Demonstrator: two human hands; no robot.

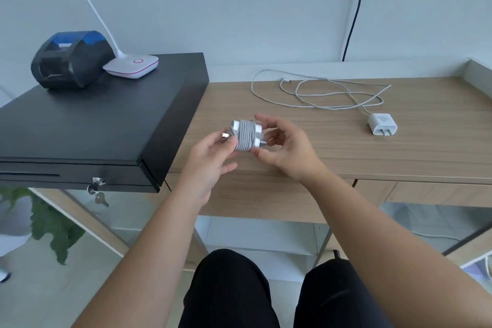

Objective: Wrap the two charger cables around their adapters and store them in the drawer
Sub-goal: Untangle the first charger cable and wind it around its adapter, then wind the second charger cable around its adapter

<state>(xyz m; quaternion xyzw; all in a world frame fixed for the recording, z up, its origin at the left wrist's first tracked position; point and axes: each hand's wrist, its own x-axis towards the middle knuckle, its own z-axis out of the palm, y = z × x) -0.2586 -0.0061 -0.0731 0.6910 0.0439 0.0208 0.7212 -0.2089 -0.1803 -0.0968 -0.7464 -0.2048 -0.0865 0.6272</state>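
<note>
Head cam, looks fwd/down, close over desk (346, 146).

A matt, woven-looking grey cable (244, 138) is seen wound on a smooth white plastic adapter (257, 129). Beneath the grip, pale wood-grain worktop (346, 146); left of it, a matt black drawer (101, 120); right, a glossy white plastic plug (382, 128).

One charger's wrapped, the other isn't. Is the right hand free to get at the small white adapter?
Probably not yet: the right hand holds the wrapped adapter. The path to the small adapter looks open.
</note>
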